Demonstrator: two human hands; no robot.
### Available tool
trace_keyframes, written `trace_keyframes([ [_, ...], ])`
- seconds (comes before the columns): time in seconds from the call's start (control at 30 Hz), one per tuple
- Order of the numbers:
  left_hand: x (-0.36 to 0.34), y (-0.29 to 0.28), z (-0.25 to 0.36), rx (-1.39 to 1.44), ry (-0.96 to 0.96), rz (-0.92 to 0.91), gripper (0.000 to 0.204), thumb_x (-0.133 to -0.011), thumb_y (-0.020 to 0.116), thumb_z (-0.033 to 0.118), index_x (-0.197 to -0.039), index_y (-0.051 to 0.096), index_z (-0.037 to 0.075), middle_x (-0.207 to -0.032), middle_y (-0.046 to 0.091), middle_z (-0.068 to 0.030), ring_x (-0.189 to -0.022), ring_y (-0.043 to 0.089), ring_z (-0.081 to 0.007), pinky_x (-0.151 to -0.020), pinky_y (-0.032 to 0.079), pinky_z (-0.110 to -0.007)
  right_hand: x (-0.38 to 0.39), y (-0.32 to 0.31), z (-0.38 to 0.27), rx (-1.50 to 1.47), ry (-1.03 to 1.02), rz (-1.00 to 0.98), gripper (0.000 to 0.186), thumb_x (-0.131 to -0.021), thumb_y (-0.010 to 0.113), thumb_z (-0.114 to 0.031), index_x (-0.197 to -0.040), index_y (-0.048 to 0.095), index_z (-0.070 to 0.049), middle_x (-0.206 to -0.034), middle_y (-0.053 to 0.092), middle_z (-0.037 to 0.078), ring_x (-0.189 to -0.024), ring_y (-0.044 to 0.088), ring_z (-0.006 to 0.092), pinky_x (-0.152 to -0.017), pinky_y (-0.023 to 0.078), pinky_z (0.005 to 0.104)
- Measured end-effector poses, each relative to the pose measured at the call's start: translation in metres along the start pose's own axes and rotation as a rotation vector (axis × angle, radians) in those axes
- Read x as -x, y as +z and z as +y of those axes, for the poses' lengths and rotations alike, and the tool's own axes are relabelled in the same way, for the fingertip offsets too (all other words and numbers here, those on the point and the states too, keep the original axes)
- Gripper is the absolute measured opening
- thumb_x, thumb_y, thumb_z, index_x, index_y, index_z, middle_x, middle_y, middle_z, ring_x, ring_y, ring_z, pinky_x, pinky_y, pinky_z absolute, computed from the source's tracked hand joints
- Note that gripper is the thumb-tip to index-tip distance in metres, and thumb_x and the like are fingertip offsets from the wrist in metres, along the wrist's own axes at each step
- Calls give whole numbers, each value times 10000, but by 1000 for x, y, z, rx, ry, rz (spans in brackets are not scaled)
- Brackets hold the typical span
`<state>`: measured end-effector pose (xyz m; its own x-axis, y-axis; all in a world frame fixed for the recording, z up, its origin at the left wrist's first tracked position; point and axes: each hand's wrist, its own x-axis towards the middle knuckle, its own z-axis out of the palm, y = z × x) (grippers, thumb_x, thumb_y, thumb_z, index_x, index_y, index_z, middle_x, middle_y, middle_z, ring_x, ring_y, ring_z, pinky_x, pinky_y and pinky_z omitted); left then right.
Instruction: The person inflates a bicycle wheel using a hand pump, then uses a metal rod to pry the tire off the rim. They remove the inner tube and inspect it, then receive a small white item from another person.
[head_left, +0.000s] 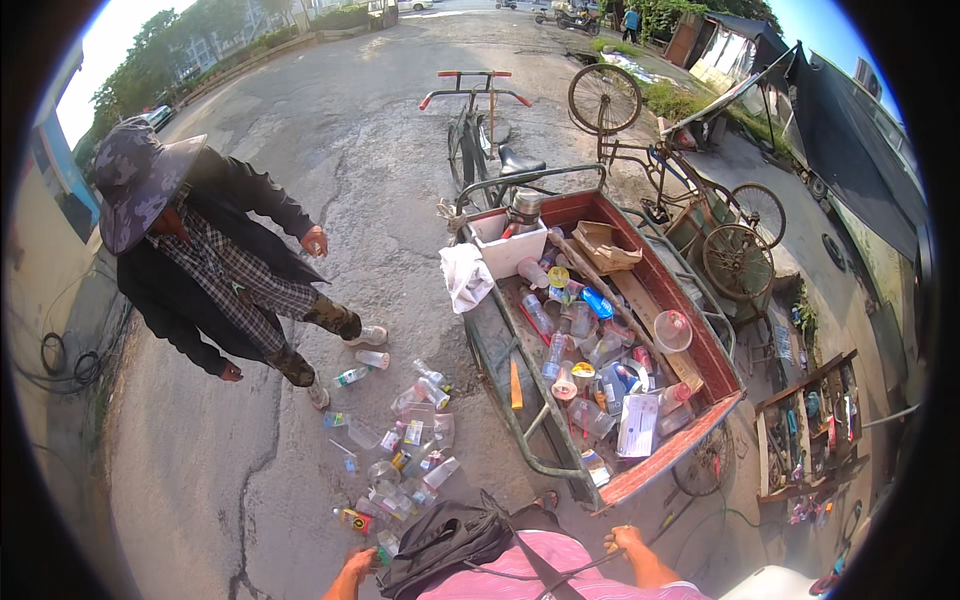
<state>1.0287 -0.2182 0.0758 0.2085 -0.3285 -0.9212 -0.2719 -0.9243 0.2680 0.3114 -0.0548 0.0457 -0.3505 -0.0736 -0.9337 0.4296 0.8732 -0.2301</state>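
Note:
At the lower edge, my left hand (358, 563) is closed around the green end of a clear plastic bottle (389, 543), beside the loose pile. My right hand (624, 540) is curled near the cart's rear; whatever its fingers may hold is hidden. Several empty plastic bottles and cups (405, 490) lie scattered on the pavement to the left of the cart. The red-walled cargo tricycle (672, 462) carries more bottles, cups, a blue can (597, 303) and a white printed box (638, 425). A black bag (445, 548) hangs across my front.
Left of the pile stands a person in a wide-brimmed hat (140, 185). An upside-down bicycle (650, 165) is beyond the cart, and a wooden tray of tools (812, 430) sits to the right. In the cart's front are a white foam box (490, 250) and a steel flask (524, 208).

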Motion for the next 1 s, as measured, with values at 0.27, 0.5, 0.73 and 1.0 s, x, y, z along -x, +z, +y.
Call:
trace_keyframes([
  [0.27, 51, 16, 52, 3, 13, 85, 315, -1000, 707, 271, -1173, 658, 12, -969, 746, -122, -769, 730, -245, -659, 579, -389, 12, -9, 31, -11, 29, 6, 336, -1039, 560, -159, -1333, 579, 4, -1101, 731, 234, -850, 735, 345, -675, 611, 509],
  [0.5, 49, 9, 30, -101, -10, 71, 323, -1003, 688, 301, -1199, 660, 46, -1045, 756, -122, -833, 752, -256, -683, 571, -404, 37, -15, 55, 37, 77, 76, 209, -994, 620, -127, -1136, 656, 22, -864, 694, 152, -634, 656, 248, -550, 546, 400],
  [0.73, 28, 13, 34, -106, 13, 6, 310, -1006, 682, 301, -1181, 664, 46, -1005, 748, -107, -810, 739, -234, -702, 574, -398, 64, -24, 87, 6, 55, 101, 134, -958, 694, -117, -1006, 691, 8, -809, 671, 93, -640, 639, 201, -570, 546, 358],
  [1.0, 28, 24, 44, -120, 120, -22, 335, -994, 703, 306, -1176, 659, 29, -956, 733, -115, -802, 736, -245, -709, 593, -408, 50, -40, 151, 21, 76, 107, 97, -945, 679, -97, -972, 685, -4, -807, 690, 84, -661, 663, 188, -582, 544, 368],
])
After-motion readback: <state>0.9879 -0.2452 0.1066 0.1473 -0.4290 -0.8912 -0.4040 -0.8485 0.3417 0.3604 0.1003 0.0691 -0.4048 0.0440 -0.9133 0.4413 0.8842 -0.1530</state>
